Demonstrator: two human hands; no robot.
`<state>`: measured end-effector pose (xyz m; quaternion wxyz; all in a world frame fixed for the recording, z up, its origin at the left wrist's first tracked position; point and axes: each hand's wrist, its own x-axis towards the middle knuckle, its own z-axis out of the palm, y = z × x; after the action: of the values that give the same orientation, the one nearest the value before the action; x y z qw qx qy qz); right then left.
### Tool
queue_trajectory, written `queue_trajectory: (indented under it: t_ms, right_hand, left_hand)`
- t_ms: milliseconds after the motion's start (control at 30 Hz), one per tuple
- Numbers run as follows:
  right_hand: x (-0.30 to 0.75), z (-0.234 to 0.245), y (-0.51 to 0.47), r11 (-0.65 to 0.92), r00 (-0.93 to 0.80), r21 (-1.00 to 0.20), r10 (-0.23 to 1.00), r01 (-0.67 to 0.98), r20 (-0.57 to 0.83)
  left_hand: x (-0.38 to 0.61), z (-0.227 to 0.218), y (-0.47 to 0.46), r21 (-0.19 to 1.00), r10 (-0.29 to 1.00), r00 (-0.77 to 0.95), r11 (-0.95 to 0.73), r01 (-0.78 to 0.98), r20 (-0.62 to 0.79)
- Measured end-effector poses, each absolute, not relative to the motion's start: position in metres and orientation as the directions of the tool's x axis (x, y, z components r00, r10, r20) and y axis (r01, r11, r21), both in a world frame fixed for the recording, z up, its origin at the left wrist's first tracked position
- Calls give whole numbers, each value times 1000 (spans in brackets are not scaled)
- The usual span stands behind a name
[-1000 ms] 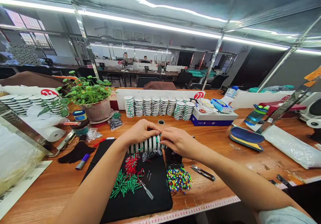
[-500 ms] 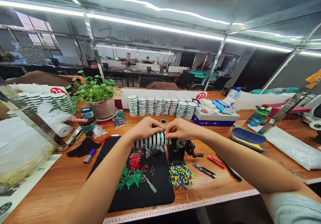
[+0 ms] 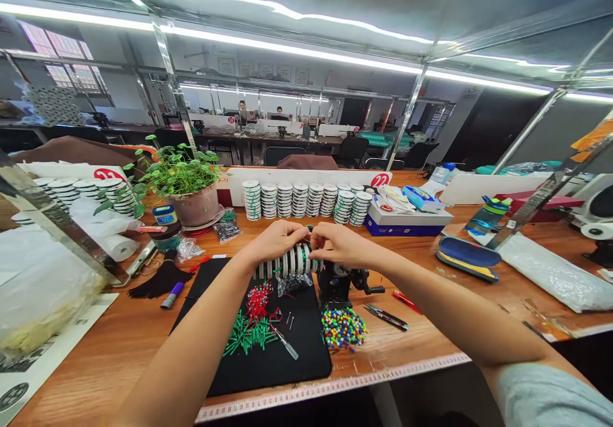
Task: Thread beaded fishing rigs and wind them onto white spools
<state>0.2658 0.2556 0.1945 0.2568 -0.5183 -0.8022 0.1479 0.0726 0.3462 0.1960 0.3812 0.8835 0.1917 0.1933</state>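
A sideways row of white spools (image 3: 286, 263) wound with dark and green cord hangs above the black mat. My left hand (image 3: 278, 237) curls over the top of the row and grips it. At the row's right end my right hand (image 3: 334, 243) is closed, thumb and finger pinched against the end spool; any thread between them is too small to make out. Behind my right hand stands a black hand-crank machine (image 3: 335, 286), partly covered. Below lie red cords (image 3: 258, 300), green sticks (image 3: 253, 334) and a clear-handled small tool (image 3: 288, 349) on the black mat (image 3: 292, 376).
Colourful beads (image 3: 343, 327), thread snips (image 3: 387, 317) and a red pen (image 3: 406, 300) lie right of the mat. Stacked spools (image 3: 284, 201) line the back beside a potted plant (image 3: 194, 205) and a blue-white box (image 3: 407, 223). Metal posts (image 3: 52, 223) flank the bench.
Both hands remain at the spool row, with slightly shifted fingers. My right hand has drawn a little back from the left fingertips. The whole view has shifted slightly.
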Motion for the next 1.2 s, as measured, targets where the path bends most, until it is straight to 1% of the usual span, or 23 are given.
queue_trajectory:
  t_ms: [67, 133, 200, 267, 333, 433, 500, 567, 633, 700, 767, 867, 1000, 1067, 1133, 1200]
  right_hand:
    - [267, 182, 246, 471, -308, -530, 876, 705, 370]
    - [267, 169, 236, 551, -331, -494, 821, 672, 465]
    - [264, 157, 228, 609, -366, -404, 764, 683, 532]
    - [259, 148, 222, 623, -350, -321, 714, 714, 606]
    - [254, 144, 219, 602, -325, -227, 667, 766, 670]
    - [248, 145, 219, 542, -337, -73, 617, 838, 711]
    - [246, 148, 221, 515, -370, 6, 608, 857, 702]
    - [246, 151, 225, 516, -446, 101, 607, 850, 658]
    - [248, 154, 229, 542, -551, 214, 595, 813, 585]
    - [251, 156, 233, 577, -630, 289, 568, 764, 530]
    - [255, 159, 237, 613, -665, 300, 543, 731, 513]
    - [261, 163, 241, 661, -681, 260, 523, 704, 512]
    - [266, 171, 243, 697, -692, 200, 548, 688, 470]
    - [266, 174, 243, 692, -709, 217, 578, 688, 405]
    - [265, 177, 244, 675, -723, 268, 602, 687, 338]
    - [266, 178, 246, 675, -728, 276, 607, 684, 319]
  left_hand:
    - [74, 195, 346, 763, 492, 846, -622, 174, 208]
    - [75, 195, 347, 777, 501, 840, -607, 169, 209]
    - [75, 195, 348, 779, 507, 836, -603, 171, 209]
    - [74, 195, 348, 774, 499, 843, -609, 173, 204]
    - [72, 195, 348, 769, 478, 857, -616, 172, 191]
    - [71, 194, 349, 763, 458, 872, -623, 174, 174]
    - [72, 193, 350, 758, 458, 872, -627, 178, 173]
    - [72, 191, 352, 755, 461, 870, -629, 184, 173]
    - [73, 189, 355, 752, 466, 868, -632, 188, 174]
    - [73, 188, 356, 748, 468, 866, -635, 193, 174]
    - [73, 187, 358, 746, 471, 866, -635, 199, 170]
    - [74, 187, 362, 748, 472, 867, -631, 205, 160]
    - [74, 187, 364, 753, 467, 872, -624, 208, 146]
    - [74, 186, 364, 754, 472, 870, -621, 212, 144]
    - [74, 186, 364, 755, 481, 864, -619, 217, 146]
    - [74, 186, 364, 757, 488, 860, -616, 219, 149]
